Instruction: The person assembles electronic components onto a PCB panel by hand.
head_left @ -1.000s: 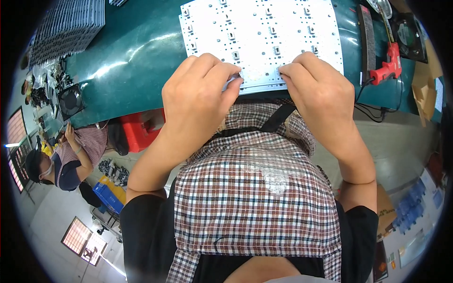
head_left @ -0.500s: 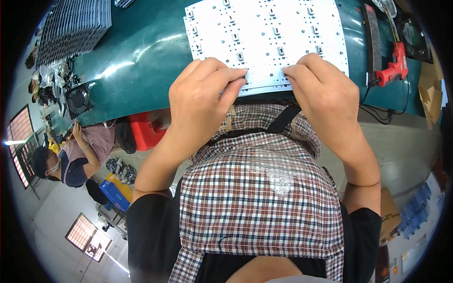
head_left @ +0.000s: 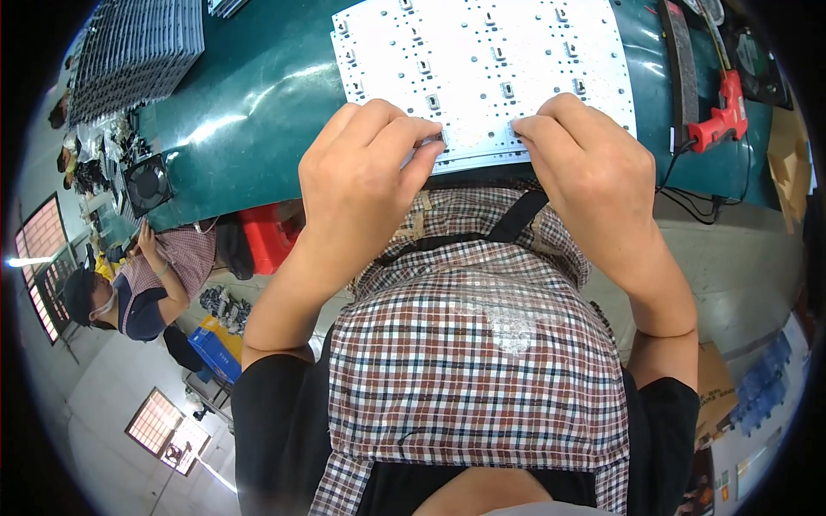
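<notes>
The thumb and index finger of the left hand (head_left: 366, 163) are nearly closed on a small dark piece near the middle of the white perforated panel's (head_left: 469, 129) near edge. The thumb and fingers of the right hand (head_left: 589, 163) are bunched over a spot level with it, to the right along that edge; they hide their own tips, so I cannot tell whether they pinch a part or only press.

Little has changed over the last second: both hands keep to the same two spots on the panel, so the work appears to be at the same stage.

Beyond the fingertips, small rectangular switch-like parts (head_left: 508, 89) stand in rows toward the panel's far edge. The panel lies flat at the near edge of the green tabletop (head_left: 232, 163), with another sheet's edge showing beneath. A tall stack of similar panels (head_left: 138, 52) rises toward the tabletop's far left corner, with a square black fan (head_left: 148, 183) nearer its left end. Toward the right end lies a red pistol-grip tool (head_left: 731, 112), its cord trailing off the near edge.
</notes>
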Demonstrator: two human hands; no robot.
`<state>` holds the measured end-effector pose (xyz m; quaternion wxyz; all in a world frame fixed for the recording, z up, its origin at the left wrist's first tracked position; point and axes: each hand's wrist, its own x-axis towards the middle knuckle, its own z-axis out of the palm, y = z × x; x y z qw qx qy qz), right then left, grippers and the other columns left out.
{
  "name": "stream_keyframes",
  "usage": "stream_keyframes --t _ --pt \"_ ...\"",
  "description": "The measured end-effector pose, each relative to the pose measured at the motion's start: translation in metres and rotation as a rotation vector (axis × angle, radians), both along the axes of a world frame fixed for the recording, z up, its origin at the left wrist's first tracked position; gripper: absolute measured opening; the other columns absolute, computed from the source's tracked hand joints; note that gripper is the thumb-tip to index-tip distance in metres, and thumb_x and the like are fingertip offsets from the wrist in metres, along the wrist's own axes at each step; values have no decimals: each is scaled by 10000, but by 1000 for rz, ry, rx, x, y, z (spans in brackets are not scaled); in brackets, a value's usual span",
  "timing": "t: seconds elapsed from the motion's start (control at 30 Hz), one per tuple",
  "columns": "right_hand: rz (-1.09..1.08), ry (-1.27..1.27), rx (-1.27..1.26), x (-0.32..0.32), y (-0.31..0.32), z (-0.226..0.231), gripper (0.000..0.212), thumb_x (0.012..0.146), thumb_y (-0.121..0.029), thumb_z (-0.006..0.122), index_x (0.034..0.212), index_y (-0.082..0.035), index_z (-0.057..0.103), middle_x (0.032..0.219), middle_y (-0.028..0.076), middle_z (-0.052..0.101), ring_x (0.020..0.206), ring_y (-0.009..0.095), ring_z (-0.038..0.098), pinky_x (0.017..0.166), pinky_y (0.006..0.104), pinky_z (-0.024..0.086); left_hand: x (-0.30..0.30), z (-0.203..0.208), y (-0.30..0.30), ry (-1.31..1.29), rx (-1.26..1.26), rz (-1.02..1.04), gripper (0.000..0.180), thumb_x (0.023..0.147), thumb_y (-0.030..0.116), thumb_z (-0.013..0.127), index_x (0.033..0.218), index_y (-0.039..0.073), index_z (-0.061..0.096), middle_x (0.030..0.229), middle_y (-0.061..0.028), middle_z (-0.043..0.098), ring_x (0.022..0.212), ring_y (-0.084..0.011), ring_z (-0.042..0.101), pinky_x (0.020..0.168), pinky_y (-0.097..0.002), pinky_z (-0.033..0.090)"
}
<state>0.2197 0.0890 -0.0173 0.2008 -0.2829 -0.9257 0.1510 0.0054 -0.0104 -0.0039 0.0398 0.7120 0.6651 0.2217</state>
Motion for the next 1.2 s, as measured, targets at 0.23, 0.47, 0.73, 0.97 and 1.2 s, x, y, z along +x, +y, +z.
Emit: stream_keyframes --t 0.23,0.47,0.73,0.97,1.2 --pt "6 -13 -3 0 0 0 154 804 -3 748 946 -58 722 862 44 646 746 219 668 626 331 521 -6 3 0 -47 -75 -13 176 763 37 839 925 64 777 822 -42 685 720 -184 640 601 -304 496" --pt "2 -19 -12 0 -1 1 159 802 -6 751 949 -61 724 858 43 644 743 218 667 622 334 521 -2 -4 -3 -99 -33 26 149 755 73 835 884 97 764 786 -18 648 716 -206 617 611 -333 487" --pt "-2 21 -11 1 0 -3 168 793 -8 759 949 -61 726 866 42 651 754 218 675 627 329 531 -3 -3 -4 -119 -55 63 167 757 71 847 906 94 775 784 -25 655 712 -202 618 607 -330 487" --pt "3 43 -11 0 0 -5 172 783 -9 765 942 -61 723 870 35 651 755 206 674 620 324 530 -3 -2 -4 -135 -92 82 164 761 71 846 907 90 775 781 -28 654 708 -203 619 607 -329 491" --pt "2 55 -17 1 0 -6 178 781 -13 764 944 -67 717 868 32 647 745 198 667 611 321 527 0 -2 -5 15 -39 39 204 732 72 849 914 118 767 803 -10 637 723 -197 609 594 -325 484"
